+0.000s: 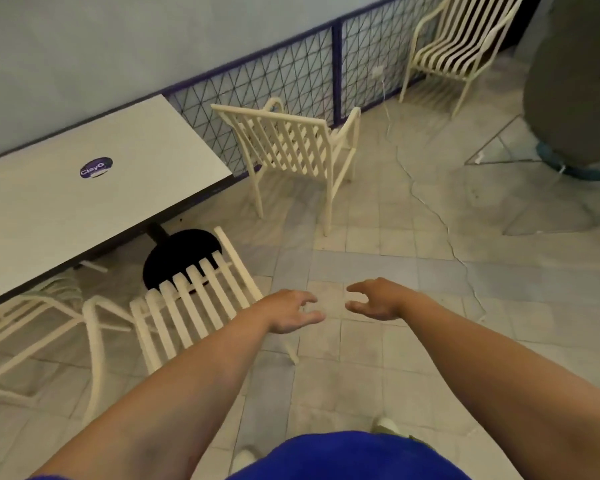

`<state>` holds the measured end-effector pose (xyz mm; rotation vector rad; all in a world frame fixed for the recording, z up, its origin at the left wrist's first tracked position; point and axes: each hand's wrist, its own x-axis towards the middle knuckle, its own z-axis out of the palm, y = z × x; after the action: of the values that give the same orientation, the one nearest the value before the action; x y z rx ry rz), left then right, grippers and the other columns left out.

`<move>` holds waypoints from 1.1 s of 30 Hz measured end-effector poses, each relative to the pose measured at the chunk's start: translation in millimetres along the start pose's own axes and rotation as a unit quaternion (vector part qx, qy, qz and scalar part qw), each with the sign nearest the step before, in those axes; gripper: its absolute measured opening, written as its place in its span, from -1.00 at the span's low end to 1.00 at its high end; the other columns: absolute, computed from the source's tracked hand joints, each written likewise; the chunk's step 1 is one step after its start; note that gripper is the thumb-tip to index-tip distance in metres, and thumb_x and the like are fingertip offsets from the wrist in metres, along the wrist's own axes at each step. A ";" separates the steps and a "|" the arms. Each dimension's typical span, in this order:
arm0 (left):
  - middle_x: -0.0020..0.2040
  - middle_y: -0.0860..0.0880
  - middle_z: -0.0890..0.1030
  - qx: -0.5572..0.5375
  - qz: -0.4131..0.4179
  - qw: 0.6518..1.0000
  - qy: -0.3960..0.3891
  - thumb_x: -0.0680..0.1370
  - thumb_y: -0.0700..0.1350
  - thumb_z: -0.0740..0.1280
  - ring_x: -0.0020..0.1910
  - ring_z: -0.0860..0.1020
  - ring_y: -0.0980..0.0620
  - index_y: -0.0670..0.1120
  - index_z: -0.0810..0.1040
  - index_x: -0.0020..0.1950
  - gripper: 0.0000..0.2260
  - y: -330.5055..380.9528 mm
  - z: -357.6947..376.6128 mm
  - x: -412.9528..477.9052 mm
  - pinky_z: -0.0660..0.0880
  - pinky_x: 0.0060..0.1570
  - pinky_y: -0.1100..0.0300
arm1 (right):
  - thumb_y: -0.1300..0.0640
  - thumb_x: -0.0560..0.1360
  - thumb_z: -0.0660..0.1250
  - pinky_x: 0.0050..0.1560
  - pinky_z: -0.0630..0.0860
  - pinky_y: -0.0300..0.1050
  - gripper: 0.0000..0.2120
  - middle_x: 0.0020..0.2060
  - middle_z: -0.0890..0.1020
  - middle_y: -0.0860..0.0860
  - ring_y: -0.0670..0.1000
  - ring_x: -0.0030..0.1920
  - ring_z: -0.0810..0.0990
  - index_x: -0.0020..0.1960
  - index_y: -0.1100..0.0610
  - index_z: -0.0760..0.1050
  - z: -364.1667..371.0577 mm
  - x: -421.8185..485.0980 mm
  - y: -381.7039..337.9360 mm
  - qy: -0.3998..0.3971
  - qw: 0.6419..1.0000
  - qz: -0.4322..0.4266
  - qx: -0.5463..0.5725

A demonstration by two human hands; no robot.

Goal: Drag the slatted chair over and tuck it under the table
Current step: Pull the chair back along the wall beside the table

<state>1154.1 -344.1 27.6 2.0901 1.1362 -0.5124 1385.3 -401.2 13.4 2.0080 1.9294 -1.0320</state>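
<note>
- Fingers of left hand (288,311) and right hand (378,301) were loosely spread over floor (378,237), gripping nothing.
- Ahead, slatted chair (291,147) stood untouched near desk (101,188) corner, beside mesh fence (291,74).

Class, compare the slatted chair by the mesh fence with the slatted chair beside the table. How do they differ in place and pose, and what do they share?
The fence chair stands on open floor, apart from the table; the near chair is drawn up to its edge. The fence chair faces the mesh fence; the near chair faces the table. Both are cream, slat-backed, with armrests.
</note>
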 end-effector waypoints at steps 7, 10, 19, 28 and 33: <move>0.46 -0.02 0.45 -0.010 -0.020 1.000 0.010 0.48 0.43 0.22 0.38 0.45 -0.01 0.12 0.38 0.50 -0.33 53.5 -18.3 44.9 0.38 0.35 0.00 | -0.26 0.60 0.15 0.45 0.27 0.03 -0.39 0.51 0.33 0.01 0.09 0.47 0.33 0.56 -0.02 0.23 -41.5 2.8 69.2 -0.010 1.000 -0.004 0.006; 0.46 -0.02 0.44 -0.014 -0.036 0.999 0.009 0.45 0.46 0.20 0.37 0.45 -0.03 0.13 0.38 0.50 -0.30 51.3 -31.4 61.8 0.39 0.35 -0.01 | -0.25 0.60 0.15 0.44 0.28 0.01 -0.39 0.51 0.34 0.02 0.09 0.46 0.35 0.56 -0.01 0.22 -58.2 22.5 77.7 -0.018 1.000 -0.017 -0.002; 0.48 -0.02 0.42 -0.026 -0.064 0.998 0.016 0.53 0.41 0.20 0.40 0.42 -0.03 0.08 0.35 0.53 -0.34 -1.8 -101.6 150.1 0.36 0.36 0.02 | -0.26 0.60 0.12 0.46 0.24 0.02 -0.38 0.52 0.32 -0.01 0.08 0.49 0.28 0.57 -0.01 0.19 -129.7 134.3 75.5 -0.034 0.997 -0.057 -0.036; 0.54 0.01 0.35 -0.033 -0.067 0.996 0.038 0.58 0.34 0.20 0.48 0.34 0.00 0.07 0.33 0.54 -0.40 -53.2 -215.3 227.2 0.27 0.40 0.11 | -0.29 0.59 0.12 0.45 0.25 0.02 -0.34 0.52 0.31 0.03 0.10 0.49 0.28 0.58 0.00 0.17 -216.4 250.9 38.8 -0.030 0.996 -0.073 -0.035; 0.53 0.01 0.36 -0.033 -0.092 0.994 0.048 0.55 0.37 0.21 0.47 0.35 -0.01 0.10 0.36 0.53 -0.39 -74.4 -265.0 260.6 0.29 0.39 0.13 | -0.32 0.58 0.12 0.44 0.25 0.00 -0.33 0.51 0.33 0.03 0.09 0.50 0.26 0.58 -0.01 0.17 -256.2 306.3 25.9 -0.033 0.994 -0.102 -0.028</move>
<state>1235.6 25.9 17.5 1.9825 1.3911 -0.4570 1476.7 -11.7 18.9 1.7525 2.1371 -1.0606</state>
